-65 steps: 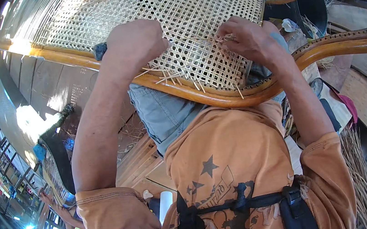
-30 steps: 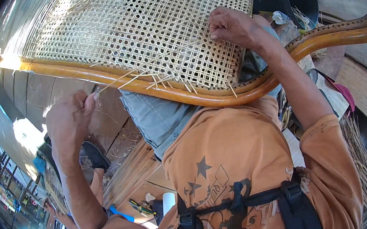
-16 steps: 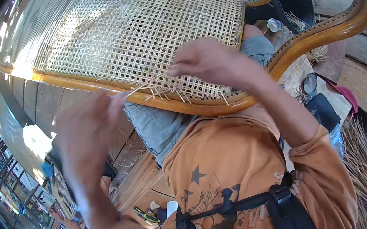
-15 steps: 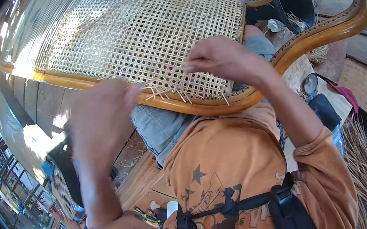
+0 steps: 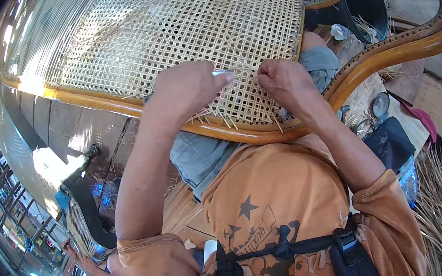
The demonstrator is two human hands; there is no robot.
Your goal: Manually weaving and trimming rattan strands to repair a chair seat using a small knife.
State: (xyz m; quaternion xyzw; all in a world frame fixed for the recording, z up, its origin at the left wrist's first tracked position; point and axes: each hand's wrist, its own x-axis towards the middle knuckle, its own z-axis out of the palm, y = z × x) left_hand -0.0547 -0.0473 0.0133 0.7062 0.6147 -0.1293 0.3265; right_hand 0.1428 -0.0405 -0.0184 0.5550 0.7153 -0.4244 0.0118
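Note:
A woven cane panel (image 5: 252, 35) in open mesh lies across my lap, set in a curved, glossy brown wooden frame (image 5: 231, 133). My left hand (image 5: 185, 90) is closed over the near part of the weave. A small shiny, pale tip (image 5: 219, 73) shows at its thumb; the rest is hidden in the fist. Just to the right, my right hand (image 5: 285, 80) is pinched close above the mesh, a short gap from the left thumb. Whatever it grips is too small to make out. Loose cane ends (image 5: 227, 122) stick out along the near edge.
The frame's curved arm (image 5: 387, 55), lined with small holes, sweeps off to the right. Beyond it stands a black tub (image 5: 368, 9). Bundled cane strands (image 5: 438, 199) lie at lower right, near a dark pouch (image 5: 389, 142). Another person's arm (image 5: 84, 260) shows at lower left.
My left hand has swung right and up from the frame's near edge onto the weave, showing a shiny tip. My right hand has shifted right and slightly down, and the hands are now closer together.

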